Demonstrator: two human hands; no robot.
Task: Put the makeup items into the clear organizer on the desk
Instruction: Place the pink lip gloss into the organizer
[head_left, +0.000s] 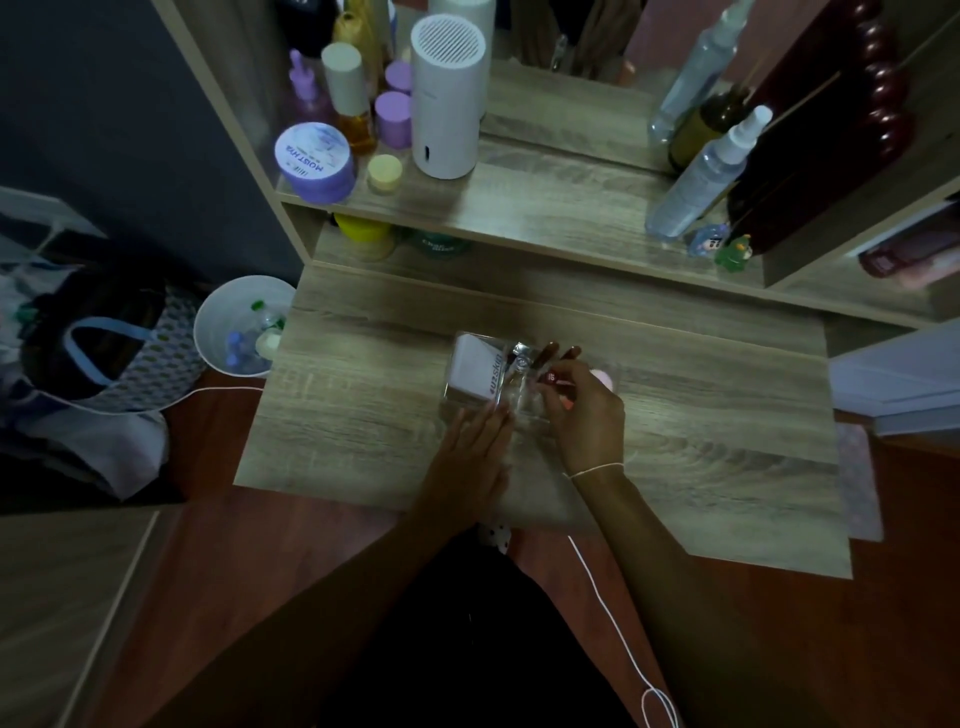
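While your left hand (475, 436) lies flat on the desk (701, 441), fingers stretched out straight and holding nothing, its tips sit right at the near edge of the clear organizer (498, 395). That looks more like resting than bracing, so if the box is as light as it looks, a nudge from the other side could slide it.

Your right hand (587, 410) is curled over the organizer with the fingers pinched on a small red tube (551, 378), maybe a lip product, hard to say in this light. It's right above the compartments, not let go yet as far as I can tell. The dividers are see-through and almost vanish here, so you could easily drop it across a wall rather than into a slot, and it'd tip out or roll onto the desk.

A white box (475, 370) already fills the left part of the organizer, and some darker sticks stand just past your fingers, so a knuckle could knock them over. Something pink (602, 376) sits behind your hand; can't tell if it's in or out.

Further back, the shelf (545, 208) with bottles is well clear.
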